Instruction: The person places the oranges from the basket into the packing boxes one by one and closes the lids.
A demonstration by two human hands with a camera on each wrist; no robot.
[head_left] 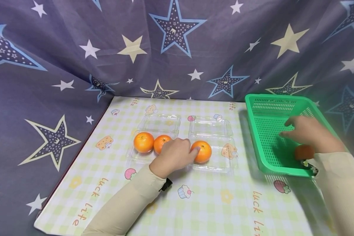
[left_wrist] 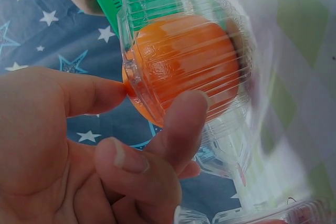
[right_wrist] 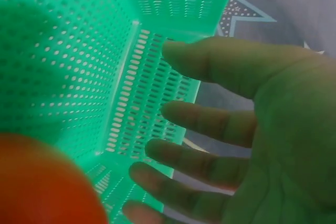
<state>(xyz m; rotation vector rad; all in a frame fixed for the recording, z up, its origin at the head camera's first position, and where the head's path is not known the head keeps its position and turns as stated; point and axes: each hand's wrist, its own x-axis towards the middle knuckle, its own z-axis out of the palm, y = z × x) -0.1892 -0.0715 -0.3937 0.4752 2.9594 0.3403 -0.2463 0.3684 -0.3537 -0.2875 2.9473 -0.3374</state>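
My left hand [head_left: 174,156] lies between two clear plastic clamshell boxes, its thumb touching an orange [head_left: 203,152] in the right box [head_left: 215,167]. In the left wrist view the loosely bent fingers [left_wrist: 184,124] lie against the outside of that box's ribbed wall, and the thumb is at the orange's top. Two more oranges [head_left: 143,142] sit in the left box [head_left: 138,157], one partly hidden by the hand. Over the green basket [head_left: 261,157] my right hand [head_left: 308,132] is spread, with nothing between its fingers. An orange [head_left: 304,152] rests in the basket below the right wrist.
Both boxes have raised clear lids [head_left: 160,123] folded back toward the far side. A checked cloth [head_left: 212,209] covers the table, and a dark star-patterned curtain [head_left: 177,65] hangs behind it. The basket stands along the right edge.
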